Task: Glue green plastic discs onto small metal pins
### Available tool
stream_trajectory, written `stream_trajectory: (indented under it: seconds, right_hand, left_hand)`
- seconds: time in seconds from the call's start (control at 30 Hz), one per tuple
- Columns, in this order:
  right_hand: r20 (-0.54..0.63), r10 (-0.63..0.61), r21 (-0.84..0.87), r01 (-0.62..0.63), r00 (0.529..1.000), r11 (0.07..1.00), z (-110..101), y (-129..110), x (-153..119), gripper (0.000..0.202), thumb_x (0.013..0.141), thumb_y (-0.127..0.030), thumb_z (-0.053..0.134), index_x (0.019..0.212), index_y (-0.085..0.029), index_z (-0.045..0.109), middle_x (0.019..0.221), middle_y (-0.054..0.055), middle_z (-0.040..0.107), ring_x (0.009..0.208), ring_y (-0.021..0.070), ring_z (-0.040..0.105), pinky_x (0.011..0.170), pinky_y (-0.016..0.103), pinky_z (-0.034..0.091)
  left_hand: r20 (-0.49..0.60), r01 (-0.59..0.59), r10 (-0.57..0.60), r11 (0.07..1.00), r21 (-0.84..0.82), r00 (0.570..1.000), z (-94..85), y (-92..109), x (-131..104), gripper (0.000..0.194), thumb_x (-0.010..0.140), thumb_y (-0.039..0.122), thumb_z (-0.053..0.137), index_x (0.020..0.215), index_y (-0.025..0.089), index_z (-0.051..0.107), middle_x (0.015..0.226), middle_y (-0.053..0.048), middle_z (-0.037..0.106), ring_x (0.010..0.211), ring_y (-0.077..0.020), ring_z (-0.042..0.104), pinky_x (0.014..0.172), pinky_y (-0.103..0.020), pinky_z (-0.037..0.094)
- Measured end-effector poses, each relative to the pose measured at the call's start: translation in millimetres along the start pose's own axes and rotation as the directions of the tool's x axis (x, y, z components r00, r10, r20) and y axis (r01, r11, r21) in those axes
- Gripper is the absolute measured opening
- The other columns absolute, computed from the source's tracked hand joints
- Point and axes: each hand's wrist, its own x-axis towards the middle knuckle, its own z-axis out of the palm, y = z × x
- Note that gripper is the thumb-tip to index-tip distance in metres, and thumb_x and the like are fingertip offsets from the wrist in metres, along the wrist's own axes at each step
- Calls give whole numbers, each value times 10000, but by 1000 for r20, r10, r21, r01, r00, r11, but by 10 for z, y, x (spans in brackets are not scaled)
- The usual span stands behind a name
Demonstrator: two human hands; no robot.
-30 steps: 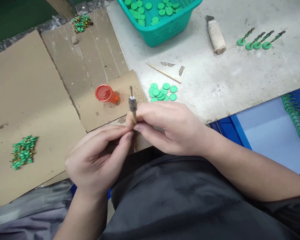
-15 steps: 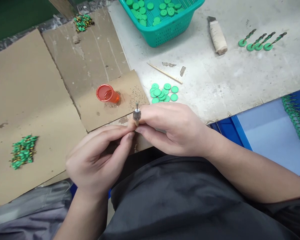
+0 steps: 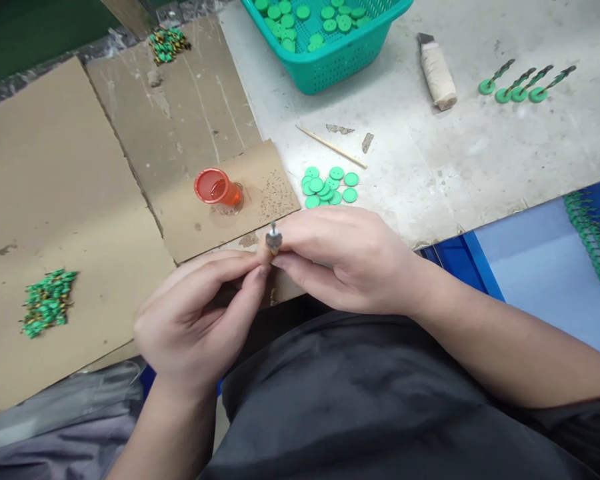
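Observation:
Both of my hands meet fingertip to fingertip above the table's front edge. Between thumb and index finger, my right hand (image 3: 350,260) pinches a small dark piece with a white band and a thin tip (image 3: 274,239), which points away from me. My left hand (image 3: 195,310) is closed, its thumb and index finger pressed together beside the base of that piece; what lies between them is hidden. Just beyond the hands lies a group of flat green buttons (image 3: 325,188). Tiny specks (image 3: 275,193) are scattered on the cardboard next to an orange-red cup (image 3: 217,187) with liquid in it.
A teal basket (image 3: 325,70) holds more green buttons. A wooden stick (image 3: 331,146), a wrapped blade tool (image 3: 437,73) and several green discs with twisted dark stems (image 3: 519,94) lie to the right. Small green-and-yellow pieces are piled (image 3: 49,303) on cardboard (image 3: 55,180) at left.
The small piece's tip has tilted slightly and sits a little lower, nearer my fingers. Both hands keep their pinch. The whole view has shifted very slightly.

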Motion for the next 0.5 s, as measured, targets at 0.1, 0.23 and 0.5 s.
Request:
stream_trajectory:
  seconds: [0.1,0.23,0.5]
  right_hand:
    - [11,3,-2,-3,1000,1000,20,0,-6,189,1244,-95,589,1342,-183,724,1362,-9,887,1281,131,860,1172,274,677]
    - [25,-1,-3,1,1000,1000,32,15,-2,180,1253,-100,571,1328,-171,719,1329,1,877,1258,131,848,1161,274,669]
    - [12,82,45,-82,997,996,-81,-37,47,175,1227,-166,580,1247,-256,728,1278,-7,890,1215,152,862,1115,290,694]
  left_hand:
    - [3,-3,3,1000,19,1000,-2,0,-2,179,1009,101,909,1107,250,899,1096,15,908,1022,-131,870,1003,-205,695]
    - [12,2,-2,1000,30,1000,-9,3,2,180,1019,105,898,1111,260,908,1094,13,906,1027,-146,873,1003,-232,709]
    - [7,57,-57,998,-2,998,-4,36,32,171,1008,160,918,1114,293,935,1088,-12,915,964,-177,871,928,-268,710]
